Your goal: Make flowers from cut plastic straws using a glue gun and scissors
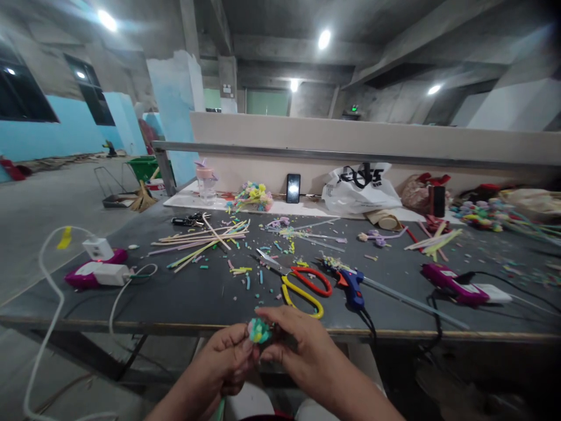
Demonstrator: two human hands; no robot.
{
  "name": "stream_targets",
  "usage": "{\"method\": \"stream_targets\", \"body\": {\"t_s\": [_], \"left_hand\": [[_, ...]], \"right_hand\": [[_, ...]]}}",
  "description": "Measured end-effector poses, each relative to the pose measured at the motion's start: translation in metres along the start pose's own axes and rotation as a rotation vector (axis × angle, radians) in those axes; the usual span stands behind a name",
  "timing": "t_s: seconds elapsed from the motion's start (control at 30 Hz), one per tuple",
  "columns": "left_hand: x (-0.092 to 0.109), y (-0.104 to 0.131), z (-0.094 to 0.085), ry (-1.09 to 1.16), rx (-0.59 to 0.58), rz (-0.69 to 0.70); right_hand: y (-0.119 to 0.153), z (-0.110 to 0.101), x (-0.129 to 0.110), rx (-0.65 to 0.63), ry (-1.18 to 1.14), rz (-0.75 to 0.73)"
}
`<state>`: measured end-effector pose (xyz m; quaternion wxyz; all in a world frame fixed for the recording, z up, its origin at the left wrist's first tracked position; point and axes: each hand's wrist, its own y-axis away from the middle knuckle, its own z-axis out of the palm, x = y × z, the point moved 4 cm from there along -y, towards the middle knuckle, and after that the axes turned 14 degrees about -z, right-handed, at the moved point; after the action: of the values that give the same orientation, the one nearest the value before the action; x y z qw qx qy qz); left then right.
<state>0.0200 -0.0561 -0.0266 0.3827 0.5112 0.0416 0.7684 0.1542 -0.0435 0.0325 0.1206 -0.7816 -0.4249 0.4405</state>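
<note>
Green cluster sits near scissors, glue gun and scattered scraps.

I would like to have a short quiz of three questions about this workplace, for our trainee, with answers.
1. True or false: the left hand holds a small, mostly green cluster, while the glue gun lies on the table.
2. The handles of the scissors are: A) red and blue; B) red and yellow; C) both green.
3. Which device stands between the colourful bunch and the white bag?

Key: 1. True. 2. B. 3. A phone.
</note>
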Motion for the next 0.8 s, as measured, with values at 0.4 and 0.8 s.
{"method": "stream_targets", "body": {"t_s": [0.4,0.8], "left_hand": [[-0.004,0.006,0.000,-0.025,-0.110,0.014],[-0.002,0.005,-0.005,-0.175,0.054,0.072]], "right_hand": [[-0.004,-0.005,-0.008,-0.072,-0.072,0.072],[-0.003,-0.002,-0.006,-0.083,-0.127,0.098]]}}
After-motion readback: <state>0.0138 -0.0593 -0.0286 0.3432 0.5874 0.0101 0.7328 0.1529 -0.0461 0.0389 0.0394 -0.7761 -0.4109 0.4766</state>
